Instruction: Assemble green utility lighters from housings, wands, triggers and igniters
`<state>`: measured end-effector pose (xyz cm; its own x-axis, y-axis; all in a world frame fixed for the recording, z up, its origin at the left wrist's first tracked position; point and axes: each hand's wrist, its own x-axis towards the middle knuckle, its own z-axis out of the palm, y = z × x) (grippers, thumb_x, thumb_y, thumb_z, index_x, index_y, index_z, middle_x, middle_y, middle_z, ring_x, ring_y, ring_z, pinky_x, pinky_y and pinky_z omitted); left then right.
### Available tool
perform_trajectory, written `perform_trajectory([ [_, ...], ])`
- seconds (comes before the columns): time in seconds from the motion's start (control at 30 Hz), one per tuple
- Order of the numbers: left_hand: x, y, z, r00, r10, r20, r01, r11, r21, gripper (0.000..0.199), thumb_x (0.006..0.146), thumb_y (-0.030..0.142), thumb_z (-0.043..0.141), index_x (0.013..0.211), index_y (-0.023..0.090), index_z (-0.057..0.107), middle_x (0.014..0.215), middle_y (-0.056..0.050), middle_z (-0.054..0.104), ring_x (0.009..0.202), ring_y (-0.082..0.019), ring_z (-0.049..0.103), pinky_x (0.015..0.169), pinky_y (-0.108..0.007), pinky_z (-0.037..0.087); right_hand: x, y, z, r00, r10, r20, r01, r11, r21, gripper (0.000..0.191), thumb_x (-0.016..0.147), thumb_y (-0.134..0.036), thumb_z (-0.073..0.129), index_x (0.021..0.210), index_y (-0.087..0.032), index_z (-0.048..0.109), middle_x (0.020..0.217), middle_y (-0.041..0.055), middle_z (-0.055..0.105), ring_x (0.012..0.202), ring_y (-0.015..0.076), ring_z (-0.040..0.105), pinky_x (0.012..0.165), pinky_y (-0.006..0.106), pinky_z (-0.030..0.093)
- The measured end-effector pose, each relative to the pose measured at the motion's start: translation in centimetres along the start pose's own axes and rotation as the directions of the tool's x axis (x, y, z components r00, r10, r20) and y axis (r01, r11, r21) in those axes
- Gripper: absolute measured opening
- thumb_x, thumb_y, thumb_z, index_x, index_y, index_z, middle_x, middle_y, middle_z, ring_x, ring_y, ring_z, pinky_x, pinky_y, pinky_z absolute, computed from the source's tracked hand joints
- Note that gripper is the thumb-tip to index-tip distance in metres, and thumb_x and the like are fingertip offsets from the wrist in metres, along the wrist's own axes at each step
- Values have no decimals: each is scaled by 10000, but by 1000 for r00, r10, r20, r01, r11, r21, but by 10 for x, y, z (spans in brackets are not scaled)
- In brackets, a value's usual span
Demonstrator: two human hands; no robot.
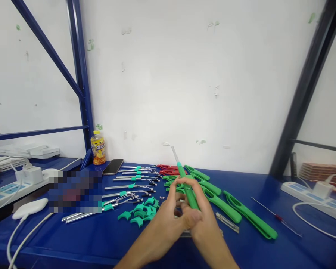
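A green long-necked lighter [189, 194] is held between my two hands, its metal tube pointing up and away from me. My left hand [166, 216] is closed around its left side, with the thumb near the lower end. My right hand [203, 218] wraps the other side, its index finger arched across the green handle. The lower end is partly hidden by my fingers. Left of my hands lies a pile of teal triggers [140, 214]. Just right of them are green handle shells [226, 207] and a clear fuel tank [227, 222].
Metal tubes with wires [123, 186] lie in a row on the left, near red handle shells [170, 172]. A phone [113, 166] and a drink bottle [98, 148] stand behind. Power strips [5, 195] and cables flank the blue table [81, 239]. A thin screwdriver [278, 216] lies right.
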<state>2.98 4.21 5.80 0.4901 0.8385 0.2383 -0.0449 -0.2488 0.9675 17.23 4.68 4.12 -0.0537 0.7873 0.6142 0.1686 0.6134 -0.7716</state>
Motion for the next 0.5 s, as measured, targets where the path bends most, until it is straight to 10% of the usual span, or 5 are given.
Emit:
perform_trajectory([
  [0.13,8,-7,0,998,-32,49,42,973,-227,1157,748,556,946,1575,206,217,1103,-69,651,1056,-284,667,933,-389,510,-3,1,15,996,36,-80,-46,992,-120,408,882,-107,522,1221,-299,642,1258,45,632,881,168,676,795,296,568],
  [0.5,16,-18,2,999,28,-39,-40,938,-343,726,747,407,976,1130,245,381,856,39,603,772,-132,606,671,-232,437,-4,18,20,998,-29,-52,31,999,40,328,831,-76,536,1081,-260,638,1229,65,615,793,146,677,653,254,575],
])
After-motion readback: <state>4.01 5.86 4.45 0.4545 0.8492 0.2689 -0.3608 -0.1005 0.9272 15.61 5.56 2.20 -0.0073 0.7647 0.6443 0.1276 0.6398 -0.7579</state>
